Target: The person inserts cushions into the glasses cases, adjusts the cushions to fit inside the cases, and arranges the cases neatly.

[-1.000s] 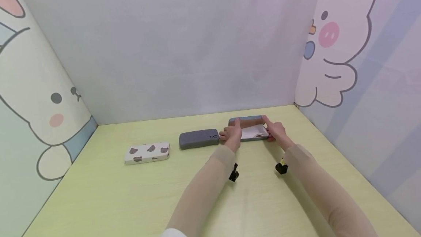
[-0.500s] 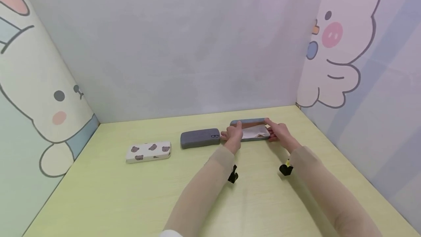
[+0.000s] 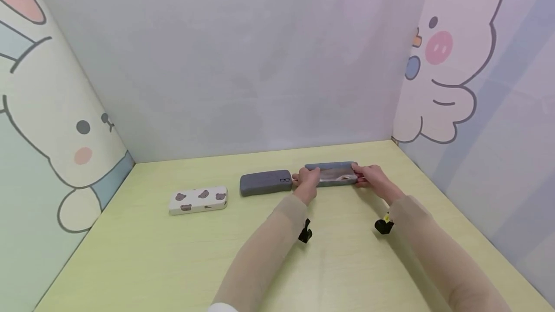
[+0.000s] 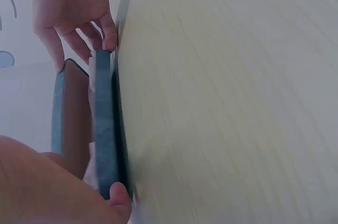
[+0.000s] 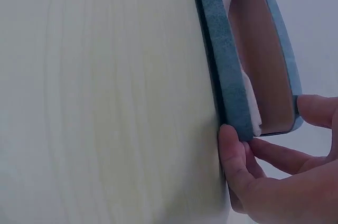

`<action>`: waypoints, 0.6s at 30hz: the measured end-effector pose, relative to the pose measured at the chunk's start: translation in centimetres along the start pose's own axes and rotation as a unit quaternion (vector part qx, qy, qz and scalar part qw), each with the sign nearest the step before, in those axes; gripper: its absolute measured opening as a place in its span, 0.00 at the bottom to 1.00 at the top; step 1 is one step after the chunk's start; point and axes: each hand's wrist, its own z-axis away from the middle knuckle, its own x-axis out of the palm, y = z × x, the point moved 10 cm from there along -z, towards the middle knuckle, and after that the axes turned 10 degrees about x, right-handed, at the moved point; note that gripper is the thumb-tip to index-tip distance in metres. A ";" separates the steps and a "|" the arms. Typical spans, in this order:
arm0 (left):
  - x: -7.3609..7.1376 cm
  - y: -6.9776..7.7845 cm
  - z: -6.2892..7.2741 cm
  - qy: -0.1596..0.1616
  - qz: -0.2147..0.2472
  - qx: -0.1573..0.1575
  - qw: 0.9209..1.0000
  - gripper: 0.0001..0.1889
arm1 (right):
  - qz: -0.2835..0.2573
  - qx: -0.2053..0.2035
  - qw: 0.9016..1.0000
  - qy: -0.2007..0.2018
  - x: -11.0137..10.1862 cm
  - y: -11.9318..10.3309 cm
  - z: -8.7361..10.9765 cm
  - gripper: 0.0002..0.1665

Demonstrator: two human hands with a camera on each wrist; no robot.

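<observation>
A blue-grey glasses case (image 3: 330, 164) lies at the back right of the table, its lid partly raised and its mouth facing me. Inside, a pale cloth (image 5: 250, 94) shows in the right wrist view, below the brown lining (image 5: 261, 60) of the lid. My left hand (image 3: 307, 183) grips the case's left end. At the other end, my right hand (image 3: 374, 179) has the thumb on the lid's edge and the fingers at the base. The left wrist view shows the front wall (image 4: 105, 123) of the base between both hands.
Left of the open case sits a dark grey glasses case (image 3: 265, 183) with a small glasses print, near my left hand. Farther left lies a white case with bear prints (image 3: 198, 200). A grey curtain wall (image 3: 243, 71) stands behind the table.
The lid of the blue-grey case has come down toward its base, with both hands staying at its ends. The other cases have not moved on the table; the view has shifted slightly.
</observation>
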 end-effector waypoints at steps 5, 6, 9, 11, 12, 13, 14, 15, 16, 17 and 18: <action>-0.3 0.4 0.1 0.011 -0.038 0.016 0.999 0.17 | 0.031 -0.014 0.999 0.007 0.2 -0.2 0.2 0.38; -0.4 0.4 0.2 0.012 -0.049 0.017 0.999 0.16 | 0.035 -0.016 0.999 0.011 0.2 -0.3 0.2 0.38; -0.6 0.6 0.2 0.018 -0.073 0.023 0.997 0.15 | 0.047 -0.025 0.999 0.009 0.1 -0.4 0.2 0.39; -0.7 0.7 0.3 0.021 -0.087 0.026 0.996 0.14 | 0.051 -0.028 0.998 0.001 0.1 -0.4 0.2 0.39; -0.7 0.7 0.3 0.023 -0.089 0.028 0.995 0.14 | 0.053 -0.030 0.998 -0.005 0.1 -0.4 0.1 0.39; -0.8 0.8 0.4 0.024 -0.091 0.031 0.995 0.15 | 0.056 -0.030 0.998 -0.010 0.2 -0.3 0.1 0.39; -0.8 0.9 0.4 0.025 -0.095 0.036 0.995 0.16 | 0.056 -0.031 0.998 -0.014 0.2 -0.3 0.0 0.39; -0.8 1.0 0.4 0.024 -0.099 0.041 0.994 0.18 | 0.059 -0.031 0.998 -0.015 0.2 -0.3 0.0 0.39; -0.8 1.1 0.4 0.023 -0.103 0.045 0.993 0.20 | 0.061 -0.030 0.998 -0.016 0.2 -0.3 0.0 0.39; -0.9 1.2 0.4 0.023 -0.107 0.049 0.993 0.22 | 0.064 -0.031 0.997 -0.018 0.2 -0.3 0.1 0.39; -0.9 1.3 0.4 0.022 -0.113 0.054 0.992 0.23 | 0.066 -0.031 0.997 -0.019 0.2 -0.3 0.1 0.39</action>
